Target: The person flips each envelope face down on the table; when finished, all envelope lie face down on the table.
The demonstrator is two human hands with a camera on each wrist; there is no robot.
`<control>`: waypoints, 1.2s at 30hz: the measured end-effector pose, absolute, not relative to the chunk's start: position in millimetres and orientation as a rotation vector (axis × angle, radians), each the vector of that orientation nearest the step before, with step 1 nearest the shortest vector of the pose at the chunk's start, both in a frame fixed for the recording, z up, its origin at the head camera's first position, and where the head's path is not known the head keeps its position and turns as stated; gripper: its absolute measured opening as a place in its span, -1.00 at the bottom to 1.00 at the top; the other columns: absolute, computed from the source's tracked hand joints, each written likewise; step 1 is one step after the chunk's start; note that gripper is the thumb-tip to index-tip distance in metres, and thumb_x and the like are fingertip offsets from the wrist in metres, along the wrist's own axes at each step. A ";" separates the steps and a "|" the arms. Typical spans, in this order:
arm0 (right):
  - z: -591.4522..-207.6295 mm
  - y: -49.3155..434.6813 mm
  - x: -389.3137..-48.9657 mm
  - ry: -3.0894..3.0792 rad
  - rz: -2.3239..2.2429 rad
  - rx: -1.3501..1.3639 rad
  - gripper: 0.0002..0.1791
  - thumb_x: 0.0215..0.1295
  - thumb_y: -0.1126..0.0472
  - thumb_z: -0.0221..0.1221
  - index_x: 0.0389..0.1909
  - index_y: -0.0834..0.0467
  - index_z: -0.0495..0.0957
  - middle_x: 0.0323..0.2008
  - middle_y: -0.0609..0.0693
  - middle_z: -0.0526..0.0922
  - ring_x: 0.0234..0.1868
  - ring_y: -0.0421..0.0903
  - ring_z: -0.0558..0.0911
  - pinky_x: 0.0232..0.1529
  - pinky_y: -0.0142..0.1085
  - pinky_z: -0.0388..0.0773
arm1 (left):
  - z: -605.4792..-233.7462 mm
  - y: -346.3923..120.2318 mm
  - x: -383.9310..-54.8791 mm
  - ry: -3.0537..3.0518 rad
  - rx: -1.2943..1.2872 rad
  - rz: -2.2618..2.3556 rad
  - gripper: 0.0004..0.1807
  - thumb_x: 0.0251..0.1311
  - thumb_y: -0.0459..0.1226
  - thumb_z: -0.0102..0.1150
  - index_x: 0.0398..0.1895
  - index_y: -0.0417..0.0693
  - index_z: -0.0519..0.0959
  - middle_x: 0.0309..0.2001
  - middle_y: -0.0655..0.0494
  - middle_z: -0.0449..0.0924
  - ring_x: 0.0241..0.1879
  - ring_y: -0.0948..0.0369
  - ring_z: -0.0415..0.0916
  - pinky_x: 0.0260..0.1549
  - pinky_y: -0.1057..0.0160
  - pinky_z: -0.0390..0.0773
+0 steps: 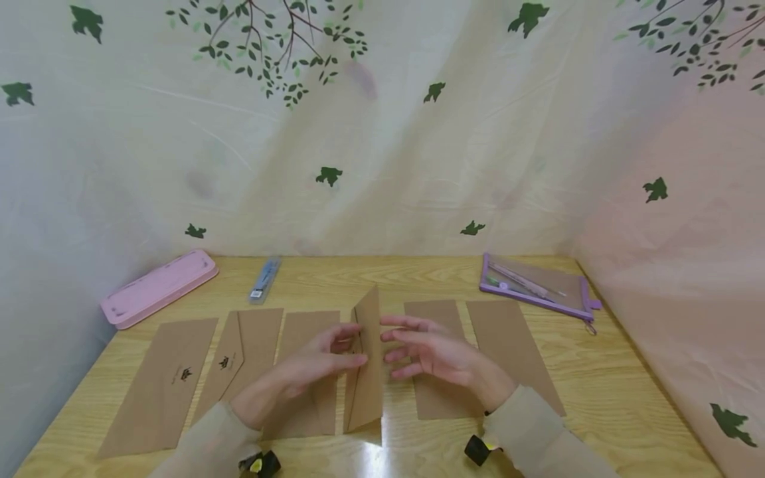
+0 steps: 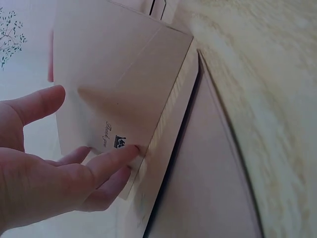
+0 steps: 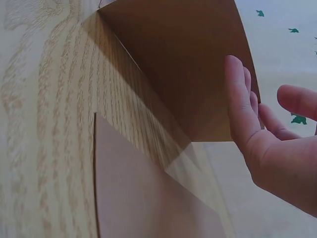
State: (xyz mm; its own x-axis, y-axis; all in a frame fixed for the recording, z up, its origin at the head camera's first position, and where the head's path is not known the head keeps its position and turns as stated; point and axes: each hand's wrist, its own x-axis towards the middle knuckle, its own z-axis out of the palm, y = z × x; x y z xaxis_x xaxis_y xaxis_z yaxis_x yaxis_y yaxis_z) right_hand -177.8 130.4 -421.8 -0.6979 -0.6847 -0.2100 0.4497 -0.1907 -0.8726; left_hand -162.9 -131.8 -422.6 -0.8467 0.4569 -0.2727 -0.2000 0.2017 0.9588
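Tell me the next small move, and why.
Probably tip the upright "Thank you" envelope down flat: it stands raised between the left hand and right hand, bare table shows beside it, and the other brown envelopes already lie flat.

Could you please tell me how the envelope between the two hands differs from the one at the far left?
The middle envelope is upright, while the far-left envelope lies flat on the table. The middle envelope is between the left hand and the right hand; the far-left envelope has neither hand on it. Both are brown with a dark crown print.
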 end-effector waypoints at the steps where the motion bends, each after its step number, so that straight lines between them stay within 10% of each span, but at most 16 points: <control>1: -422.4 129.8 -177.6 1.326 -1.951 -0.295 -0.46 0.55 0.25 0.04 0.48 0.24 0.24 0.15 0.10 0.50 -0.03 0.02 0.65 0.06 0.03 0.63 | -422.4 -131.8 -163.3 1.973 0.240 1.691 -0.18 0.27 -0.18 0.38 0.50 -0.25 0.21 0.43 -0.30 0.23 0.42 -0.22 0.17 0.31 -0.21 0.33; 36: -426.8 106.8 -176.4 1.362 -1.866 -0.322 -0.38 0.53 0.21 0.09 0.52 0.20 0.19 0.29 0.15 0.52 0.00 0.02 0.66 0.06 0.03 0.63 | -405.7 -136.7 -165.4 1.788 0.323 1.809 -0.11 0.36 -0.24 0.28 0.57 -0.30 -0.01 0.52 -0.28 0.06 0.38 -0.21 0.25 0.18 -0.06 0.53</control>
